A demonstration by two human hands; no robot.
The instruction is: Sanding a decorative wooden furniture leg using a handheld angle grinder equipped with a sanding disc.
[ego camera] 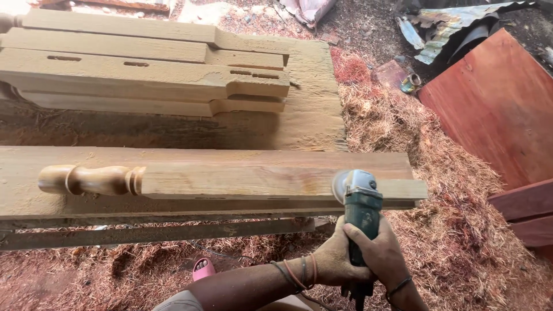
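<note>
A green angle grinder point(360, 207) with a grey head and a sanding disc is held in both hands. My left hand point(336, 259) wraps its body from the left, and my right hand point(380, 253) grips it from the right. The disc touches the front face of a wooden furniture leg point(242, 180) near its right end. That leg lies flat on a long plank point(173, 156), with a turned, rounded foot point(86, 179) at its left end.
Several similar wooden legs point(144, 72) are stacked on a thick sawdust-covered slab point(311, 115) behind. Reddish wood shavings point(449, 219) cover the ground. Red-brown boards point(501, 103) lean at the right. A pink sandal point(203, 268) lies below the plank.
</note>
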